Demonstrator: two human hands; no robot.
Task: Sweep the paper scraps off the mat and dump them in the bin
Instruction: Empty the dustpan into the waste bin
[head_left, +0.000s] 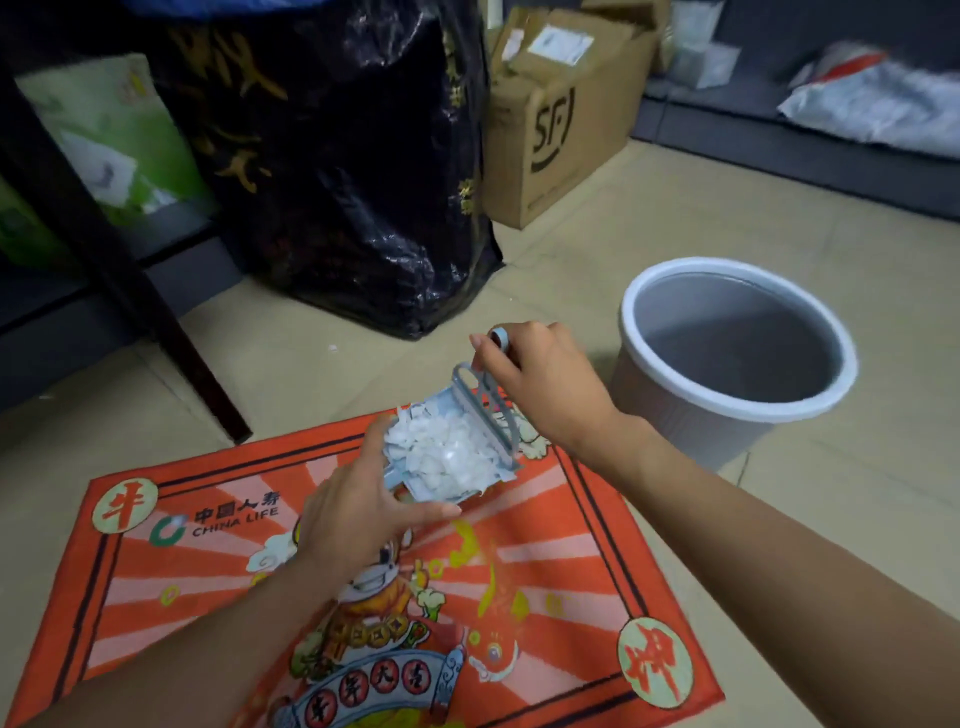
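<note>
Floor (597, 244): pale tiles; it carries the mat, the bin and the stored goods.
Black bag (337, 156): large, glossy, gold lettering, standing behind the mat.
Mat (156, 571): orange-red, sunburst and cartoon print, "CHINA LIFE" lettering, lying flat on the floor.
Cardboard box (556, 130): printed "SF", right of the black bag.
Bin (737, 353): round, grey with a white rim, upright on the floor just right of the mat's far corner.
Left hand (358, 509): grip closed on the near edge of the dustpan, thumb stretched along its side.
Right hand (540, 384): grip curled round the handle of the brush.
Dustpan (498, 470): small, blue-grey, held above the mat's far edge, near the bin.
Brush (483, 410): blue-grey, set across the dustpan's far end.
Paper scraps (441, 457): white, heaped inside the dustpan.
</note>
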